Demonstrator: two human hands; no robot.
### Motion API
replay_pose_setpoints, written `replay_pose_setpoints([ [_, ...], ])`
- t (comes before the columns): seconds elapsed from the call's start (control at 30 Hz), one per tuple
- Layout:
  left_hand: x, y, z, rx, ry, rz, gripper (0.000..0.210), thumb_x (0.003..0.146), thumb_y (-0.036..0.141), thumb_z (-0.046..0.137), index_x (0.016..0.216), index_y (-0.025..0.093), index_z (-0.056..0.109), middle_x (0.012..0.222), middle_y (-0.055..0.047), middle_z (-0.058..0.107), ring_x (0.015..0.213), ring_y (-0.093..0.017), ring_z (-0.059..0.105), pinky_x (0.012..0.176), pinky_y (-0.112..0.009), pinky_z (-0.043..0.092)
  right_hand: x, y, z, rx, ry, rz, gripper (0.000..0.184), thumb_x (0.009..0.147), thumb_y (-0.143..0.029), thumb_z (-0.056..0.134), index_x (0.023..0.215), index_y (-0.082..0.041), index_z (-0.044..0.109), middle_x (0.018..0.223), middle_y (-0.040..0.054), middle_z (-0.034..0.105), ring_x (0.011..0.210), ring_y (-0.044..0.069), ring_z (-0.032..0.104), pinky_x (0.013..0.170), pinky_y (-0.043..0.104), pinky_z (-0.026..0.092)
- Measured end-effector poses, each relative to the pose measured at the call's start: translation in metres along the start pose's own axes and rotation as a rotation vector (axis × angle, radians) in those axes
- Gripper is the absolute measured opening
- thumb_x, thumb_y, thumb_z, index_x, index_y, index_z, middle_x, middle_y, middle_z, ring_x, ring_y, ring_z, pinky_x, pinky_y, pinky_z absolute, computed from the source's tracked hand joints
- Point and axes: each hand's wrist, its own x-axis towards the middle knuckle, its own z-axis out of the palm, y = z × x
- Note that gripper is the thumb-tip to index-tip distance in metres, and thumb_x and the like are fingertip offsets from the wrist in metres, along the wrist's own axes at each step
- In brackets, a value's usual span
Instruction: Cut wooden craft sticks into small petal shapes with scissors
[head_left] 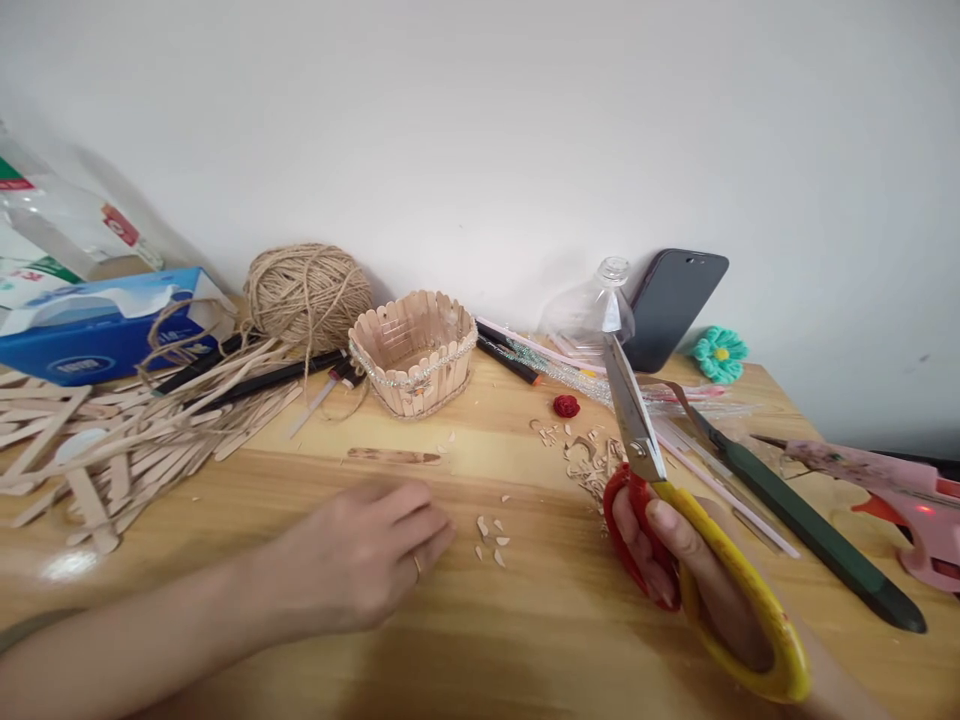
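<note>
My right hand (675, 530) grips a pair of scissors (675, 500) with one red and one yellow handle; the blades are together and point up and away. My left hand (382, 550) is low over the table, slightly blurred, its fingers curled together and their tips hidden. Small wood chips (491, 540) lie just right of its fingers. Beyond it lies a stained craft stick (394, 456). Farther back stands a small basket made of craft sticks (412, 360), with a glittery band around it.
Craft sticks (150, 450) are heaped at left beside a blue box (97, 335) and a twine ball (307, 295). A clear bottle top (592, 310) and a phone (679, 310) are against the wall. A pink glue gun (885, 480) and dark-green-handled tool (810, 515) lie right.
</note>
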Motion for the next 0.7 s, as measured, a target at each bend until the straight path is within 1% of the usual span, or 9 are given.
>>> replay_pose_setpoints([
  [0.07, 0.0, -0.005, 0.003, -0.017, 0.052, 0.007, 0.025, 0.093, 0.011, 0.036, 0.099, 0.016, 0.06, 0.084, -0.005, 0.068, 0.083, -0.017, 0.057, 0.069, -0.026, 0.048, 0.0, 0.0, 0.0, 0.001, -0.001, 0.002, 0.044, 0.088, -0.059, 0.039, 0.067, -0.021, 0.049, 0.042, -0.0054, 0.042, 0.037, 0.01, 0.033, 0.04, 0.026, 0.024],
  [0.13, 0.001, -0.009, 0.005, -0.069, 0.09, -0.031, 0.025, 0.092, 0.01, 0.037, 0.096, 0.015, 0.06, 0.083, -0.005, 0.069, 0.083, -0.018, 0.057, 0.073, -0.029, 0.048, 0.0, -0.001, -0.001, -0.004, -0.005, -0.006, 0.045, 0.087, -0.059, 0.039, 0.065, -0.021, 0.049, 0.041, -0.0052, 0.041, 0.038, 0.01, 0.032, 0.04, 0.026, 0.024],
  [0.17, 0.003, -0.01, 0.004, -0.105, 0.088, -0.06, 0.024, 0.092, 0.01, 0.038, 0.093, 0.015, 0.061, 0.081, -0.004, 0.068, 0.081, -0.017, 0.056, 0.074, -0.029, 0.048, -0.001, -0.001, -0.001, -0.005, -0.002, -0.008, 0.046, 0.087, -0.06, 0.039, 0.065, -0.021, 0.048, 0.041, -0.0051, 0.041, 0.038, 0.01, 0.032, 0.04, 0.026, 0.024],
  [0.27, 0.011, -0.011, 0.001, -0.215, 0.007, -0.137, 0.021, 0.091, 0.015, 0.043, 0.085, 0.016, 0.064, 0.074, -0.002, 0.067, 0.075, -0.016, 0.055, 0.07, -0.028, 0.046, 0.0, -0.002, -0.001, -0.016, 0.004, 0.007, 0.046, 0.086, -0.061, 0.039, 0.066, -0.021, 0.049, 0.042, -0.0051, 0.042, 0.038, 0.011, 0.032, 0.04, 0.026, 0.024],
  [0.37, 0.018, -0.012, -0.003, -0.293, -0.085, -0.186, 0.017, 0.089, 0.02, 0.05, 0.084, 0.02, 0.066, 0.079, -0.002, 0.066, 0.077, -0.016, 0.053, 0.068, -0.026, 0.044, 0.0, -0.003, -0.001, -0.052, 0.003, 0.037, 0.047, 0.086, -0.06, 0.04, 0.063, -0.021, 0.049, 0.041, -0.0048, 0.041, 0.038, 0.011, 0.033, 0.041, 0.027, 0.024],
  [0.47, 0.022, -0.016, -0.003, -0.358, -0.129, -0.217, 0.016, 0.088, 0.02, 0.052, 0.084, 0.022, 0.067, 0.082, -0.001, 0.065, 0.081, -0.016, 0.052, 0.068, -0.024, 0.042, 0.001, -0.006, 0.0, -0.087, 0.011, 0.031, 0.049, 0.085, -0.061, 0.039, 0.057, -0.022, 0.046, 0.039, -0.004, 0.041, 0.038, 0.012, 0.035, 0.042, 0.027, 0.026],
  [0.57, 0.025, -0.019, -0.002, -0.39, -0.169, -0.229, 0.016, 0.087, 0.02, 0.053, 0.083, 0.023, 0.068, 0.081, -0.001, 0.065, 0.083, -0.016, 0.052, 0.069, -0.024, 0.042, 0.002, -0.008, 0.001, -0.133, 0.01, 0.017, 0.052, 0.084, -0.063, 0.038, 0.053, -0.023, 0.042, 0.038, -0.0032, 0.041, 0.039, 0.013, 0.038, 0.044, 0.028, 0.029],
  [0.7, 0.031, -0.021, -0.003, -0.373, -0.23, -0.206, 0.016, 0.086, 0.018, 0.053, 0.082, 0.022, 0.068, 0.08, -0.001, 0.066, 0.082, -0.017, 0.051, 0.068, -0.025, 0.041, 0.002, -0.011, 0.0, -0.172, 0.007, 0.031, 0.053, 0.084, -0.064, 0.037, 0.052, -0.023, 0.042, 0.038, -0.0034, 0.041, 0.038, 0.012, 0.037, 0.044, 0.028, 0.029],
])
